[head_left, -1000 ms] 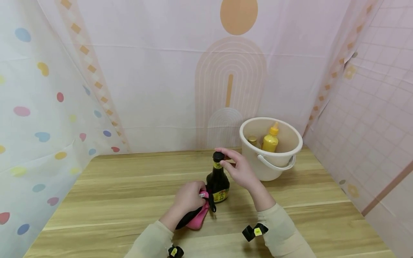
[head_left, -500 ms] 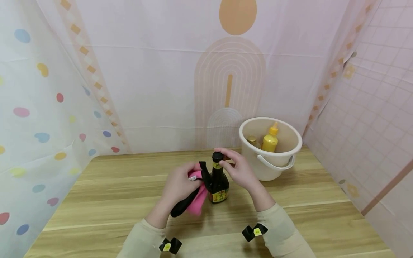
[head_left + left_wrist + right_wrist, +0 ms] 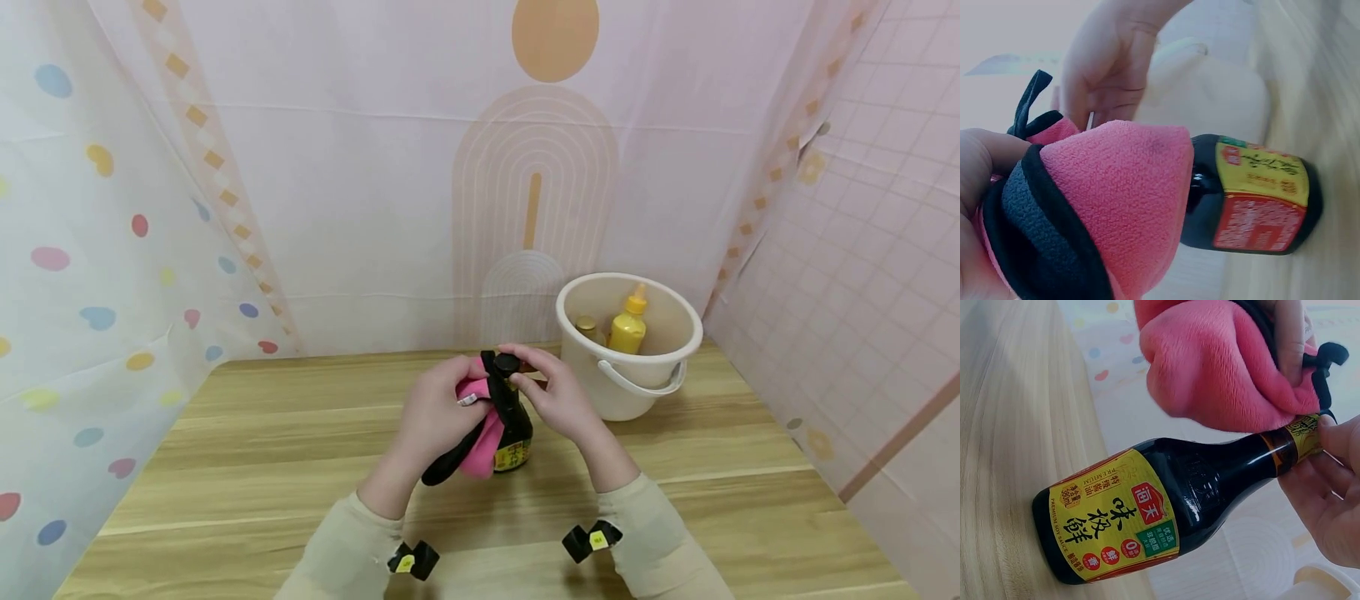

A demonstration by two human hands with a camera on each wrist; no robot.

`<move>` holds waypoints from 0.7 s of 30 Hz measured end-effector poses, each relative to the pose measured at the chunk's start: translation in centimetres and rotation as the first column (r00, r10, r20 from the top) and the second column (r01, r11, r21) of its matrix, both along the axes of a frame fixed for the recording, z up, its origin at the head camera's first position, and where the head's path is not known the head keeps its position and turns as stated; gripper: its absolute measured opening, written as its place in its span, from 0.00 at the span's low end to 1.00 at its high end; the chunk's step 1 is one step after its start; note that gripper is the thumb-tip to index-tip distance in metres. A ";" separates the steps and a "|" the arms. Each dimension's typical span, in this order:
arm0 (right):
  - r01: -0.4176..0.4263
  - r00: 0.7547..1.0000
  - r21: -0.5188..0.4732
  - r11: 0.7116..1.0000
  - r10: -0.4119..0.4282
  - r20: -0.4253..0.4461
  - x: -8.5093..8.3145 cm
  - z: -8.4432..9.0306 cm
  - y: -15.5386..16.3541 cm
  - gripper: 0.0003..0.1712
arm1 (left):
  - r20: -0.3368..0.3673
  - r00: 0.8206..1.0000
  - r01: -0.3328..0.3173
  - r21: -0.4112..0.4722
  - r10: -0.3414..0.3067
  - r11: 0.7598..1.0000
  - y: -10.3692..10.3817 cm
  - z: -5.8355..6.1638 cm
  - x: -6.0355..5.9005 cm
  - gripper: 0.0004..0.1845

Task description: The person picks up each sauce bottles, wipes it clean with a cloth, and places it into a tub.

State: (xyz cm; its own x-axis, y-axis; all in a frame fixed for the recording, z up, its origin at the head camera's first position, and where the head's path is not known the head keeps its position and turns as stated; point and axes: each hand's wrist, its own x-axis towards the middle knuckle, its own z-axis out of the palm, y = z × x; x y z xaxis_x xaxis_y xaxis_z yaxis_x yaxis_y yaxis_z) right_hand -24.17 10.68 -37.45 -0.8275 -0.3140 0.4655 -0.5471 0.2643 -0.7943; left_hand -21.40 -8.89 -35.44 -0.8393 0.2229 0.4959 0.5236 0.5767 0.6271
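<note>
A dark soy sauce bottle [image 3: 1191, 487] with a yellow and red label stands upright on the wooden table. My right hand [image 3: 553, 392] holds it by the neck, just under the black cap [image 3: 507, 364]. Bunched in my left hand [image 3: 442, 412] is a pink cloth with black edging [image 3: 1129, 187], pinched between thumb and fingers. The cloth lies against the left side of the bottle's neck and shoulder and hides part of them. A black loop [image 3: 1032, 103] sticks out from the cloth in the left wrist view.
To the right of the bottle stands a cream bucket [image 3: 622, 396] with its handle hanging in front. Inside it are a yellow squeeze bottle [image 3: 627, 329] and a gold-capped bottle [image 3: 587, 327]. Patterned curtains [image 3: 375, 208] border the table [image 3: 285, 467] at the back and sides.
My left hand has raised the cloth from beside the bottle's base, first up and left, then right against the neck. My right hand keeps its hold on the neck.
</note>
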 end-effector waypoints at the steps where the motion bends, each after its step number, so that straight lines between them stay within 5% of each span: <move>1: 0.001 1.000 0.001 1.000 -0.001 -0.001 0.0 0.0 0.0 0.23 | 0.001 1.000 0.000 0.008 0.000 1.000 0.1 -0.2 0.0 0.10; 9: 0.003 1.000 -0.003 1.000 -0.003 -0.009 -0.1 0.0 -0.1 0.22 | 0.015 1.000 -0.009 0.022 0.008 1.000 0.4 -1.2 0.1 0.11; 21: 0.018 1.000 0.011 1.000 -0.018 0.007 0.1 0.1 -0.2 0.23 | 0.024 1.000 -0.011 -0.129 0.014 0.992 0.1 -2.8 0.0 0.12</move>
